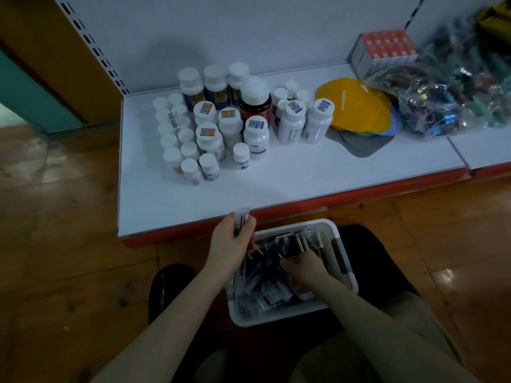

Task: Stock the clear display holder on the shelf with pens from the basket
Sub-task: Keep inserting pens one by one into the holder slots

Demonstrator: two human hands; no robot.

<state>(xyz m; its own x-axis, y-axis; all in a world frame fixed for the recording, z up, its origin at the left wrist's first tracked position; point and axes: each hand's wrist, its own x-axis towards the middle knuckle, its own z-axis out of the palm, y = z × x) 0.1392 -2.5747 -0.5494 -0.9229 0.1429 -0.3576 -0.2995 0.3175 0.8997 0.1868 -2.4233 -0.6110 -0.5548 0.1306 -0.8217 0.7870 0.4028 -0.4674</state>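
Crowded shelf [304,178], bottles [235,120], caps [356,106], bagged goods [448,100]

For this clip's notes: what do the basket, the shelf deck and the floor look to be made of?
Basket: white moulded plastic, matte, going by its slotted wall and rounded rim.
Shelf deck: probably painted sheet metal, smooth white with a red front edge.
Floor: glossy wood or laminate; knots, grain and reflections show, which is unclear.
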